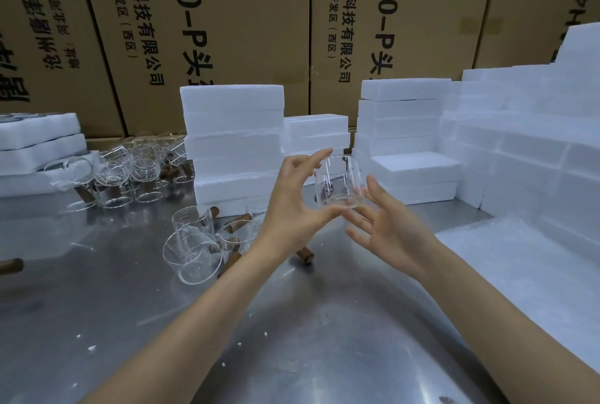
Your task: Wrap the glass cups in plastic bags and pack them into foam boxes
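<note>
Above the table (292, 322), the cup (337, 181) stands upright, mouth up, pinched at rim and base by the left hand (292, 205), while the right hand (386, 228), fingers spread and empty, waits just beside its base.

Steel table (97, 322) fills the lower frame, surface reflective, white crumbs scattered. Printed cartons (246, 14) stacked wall-like across the upper frame.
</note>
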